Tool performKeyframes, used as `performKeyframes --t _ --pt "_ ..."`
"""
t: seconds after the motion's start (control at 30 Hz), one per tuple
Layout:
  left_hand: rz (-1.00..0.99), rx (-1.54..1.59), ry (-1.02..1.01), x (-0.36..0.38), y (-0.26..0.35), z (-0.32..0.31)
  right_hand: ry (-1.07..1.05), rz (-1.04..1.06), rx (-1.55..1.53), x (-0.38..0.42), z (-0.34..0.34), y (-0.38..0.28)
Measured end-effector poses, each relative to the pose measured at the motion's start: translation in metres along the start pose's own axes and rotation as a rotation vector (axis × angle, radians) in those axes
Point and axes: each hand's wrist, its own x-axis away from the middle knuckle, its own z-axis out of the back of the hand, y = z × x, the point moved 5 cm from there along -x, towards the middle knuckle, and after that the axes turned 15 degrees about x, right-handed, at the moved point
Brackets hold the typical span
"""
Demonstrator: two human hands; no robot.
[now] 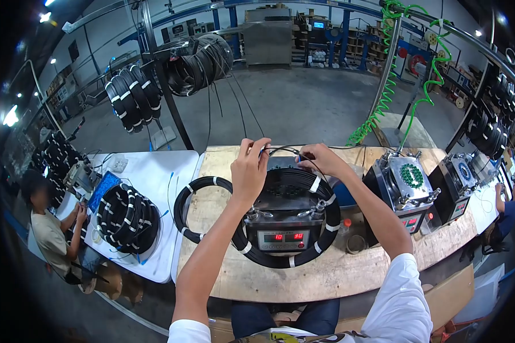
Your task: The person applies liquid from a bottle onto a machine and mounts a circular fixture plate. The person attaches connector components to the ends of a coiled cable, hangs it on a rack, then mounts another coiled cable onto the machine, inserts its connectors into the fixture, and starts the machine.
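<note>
My left hand is raised over the back of the machine, its fingers pinched on a thin black cable. My right hand, to its right, is also closed on the cable, with a small blue bit showing at its fingertips. Below both hands, a large black cable coil with white ties hangs around a metal machine with a red-lit display. Another coil of black cable lies at the left, partly behind my left forearm. My fingers hide the cable ends.
Two similar machines stand at the right on the wooden table. A small bottle and a round cup sit nearby. Stacked coils rest on the white table, beside a seated person. Green air hoses hang behind.
</note>
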Motion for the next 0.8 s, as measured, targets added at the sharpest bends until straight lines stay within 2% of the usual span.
performKeyframes --t 0.23,0.37,0.5,0.6,0.7,0.8 --pt "-0.037 -0.093 -0.026 0.0 -0.005 -0.001 0.082 -0.039 -0.119 -0.01 -0.006 -0.007" --pt "-0.022 -0.097 0.0 0.001 -0.008 -0.001 0.001 0.086 0.045 -0.018 -0.012 -0.023" --pt "-0.019 -0.105 0.019 0.0 -0.011 -0.001 -0.047 0.061 0.082 -0.021 -0.01 -0.024" --pt "-0.019 -0.065 0.031 -0.001 -0.008 0.001 -0.079 0.058 -0.034 -0.015 -0.007 -0.028" --pt "-0.058 -0.039 0.082 -0.001 -0.008 0.002 -0.11 0.018 -0.025 -0.013 -0.005 -0.023" --pt "-0.053 -0.047 0.052 0.0 -0.008 0.002 -0.052 0.049 0.006 -0.01 -0.006 -0.023"
